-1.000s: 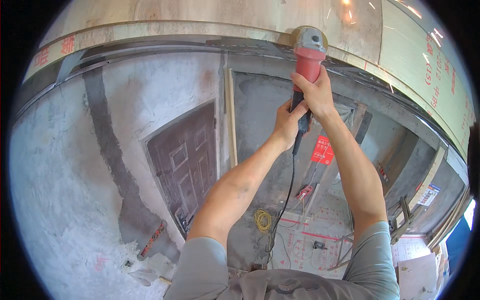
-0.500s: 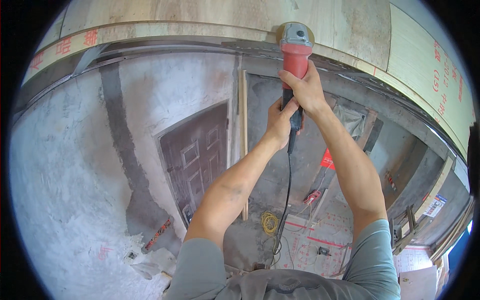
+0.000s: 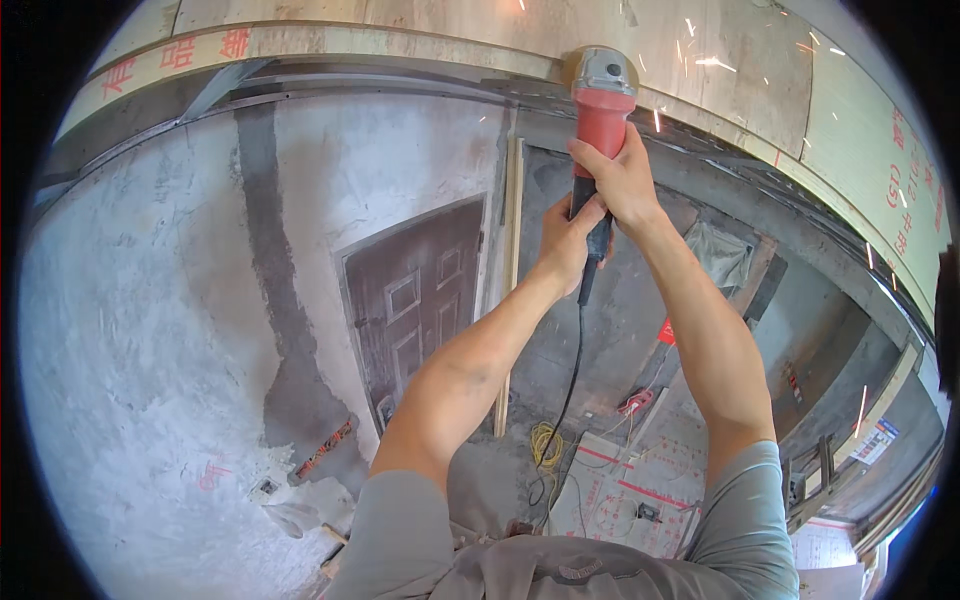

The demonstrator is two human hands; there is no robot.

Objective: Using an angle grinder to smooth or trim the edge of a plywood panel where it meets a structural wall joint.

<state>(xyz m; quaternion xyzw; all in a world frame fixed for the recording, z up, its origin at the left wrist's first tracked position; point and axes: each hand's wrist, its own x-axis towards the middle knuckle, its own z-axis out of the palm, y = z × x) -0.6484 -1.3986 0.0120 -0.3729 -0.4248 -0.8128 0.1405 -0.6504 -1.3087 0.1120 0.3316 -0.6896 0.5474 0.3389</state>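
At arm's length, the angle grinder (image 3: 604,108) has its head (image 3: 607,72) at the plywood edge (image 3: 430,48), left hand (image 3: 564,240) wrapped round the black handle (image 3: 598,242) and right hand (image 3: 628,186) gripping the red body (image 3: 603,124); steady two-handed pressure, with the cord (image 3: 580,345) trailing clear below, should serve best.

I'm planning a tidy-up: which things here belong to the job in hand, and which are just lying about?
In use:
red-and-black grinder, in the left hand and right hand
its black cord
the wooden panel edge by its head

Apparently just lying or standing about:
yellow coil on the floor
upright pale wooden strip
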